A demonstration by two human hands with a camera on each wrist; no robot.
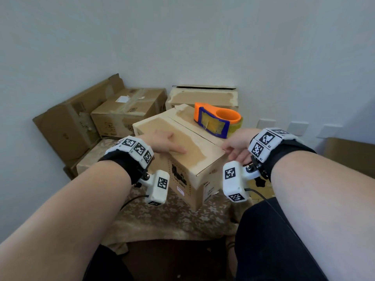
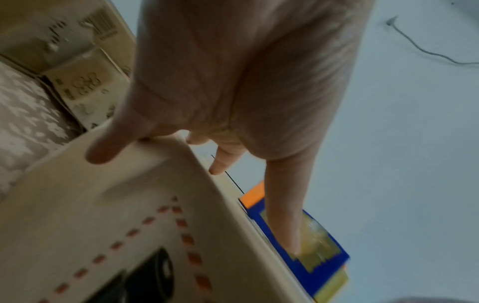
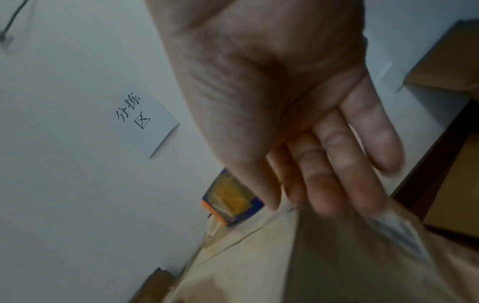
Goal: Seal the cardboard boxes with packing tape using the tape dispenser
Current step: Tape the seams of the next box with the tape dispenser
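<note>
Nearest the person, both forearms reach forward over a patterned tablecloth (image 1: 174, 224) to the cardboard box (image 1: 188, 151) that stands on it.

The left hand (image 1: 162, 141) lies flat on the box top's left flap, fingers straight and spread, pressing down and holding nothing. The left wrist view confirms this: the thumb hooks over the near edge and the fingers rest on the top surface.

The right hand (image 1: 236, 150) is at the box's near right corner, fingers extended and relaxed, touching the top edge. It grips nothing. The two hands are well apart, one on each side of the centre seam (image 1: 199, 131).

The seam between the flaps shows as a dark open line with no fresh tape across it. Torn remnants of old tape mark both flaps.

Just beyond the right hand's fingertips, the tape dispenser (image 1: 218, 119) rests loose on the far right part of the box top. It is orange and blue, and its roll sits close to the right edge.

Beyond the left hand, further cardboard boxes (image 1: 125, 114) stand against the wall.

Risks, as judged:
- Any shift or tilt of the box may slide the dispenser off the right edge.
- If the left hand lifts, the flaps may spring apart and widen the seam.
- Fresh tape may bond poorly over the ragged old residue.
</note>
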